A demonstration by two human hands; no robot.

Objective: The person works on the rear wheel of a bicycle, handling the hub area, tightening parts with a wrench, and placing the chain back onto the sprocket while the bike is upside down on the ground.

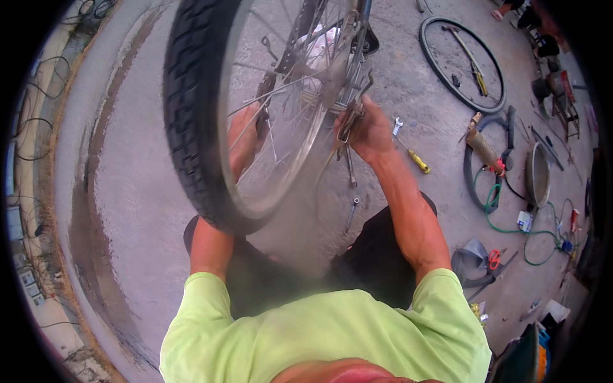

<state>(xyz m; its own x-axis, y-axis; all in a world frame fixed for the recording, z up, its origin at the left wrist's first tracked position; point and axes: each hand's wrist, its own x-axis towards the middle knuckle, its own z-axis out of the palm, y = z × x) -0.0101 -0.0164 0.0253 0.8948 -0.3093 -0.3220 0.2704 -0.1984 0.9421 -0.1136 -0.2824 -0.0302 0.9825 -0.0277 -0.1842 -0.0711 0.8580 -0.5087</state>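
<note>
There are two hands point(244, 142) point(371, 133), one spoked wheel point(191, 127), one hammer point(467, 51) and one pair of scissors point(494, 258).

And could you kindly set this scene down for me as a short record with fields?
Surface: rough grey ground
Main item: knobbly-tyred bicycle wheel, roughly upright, in front of the person
Left hand: seen through the wheel, by a dark bar; fingers partly hidden
Right hand: at metal parts beside the wheel; exact grip unclear
Tools near right forearm: wrench, yellow-handled screwdriver
Upper right: thin ring-shaped tyre lying flat, hammer-like tool inside it
Lower right: red-handled scissors
</note>
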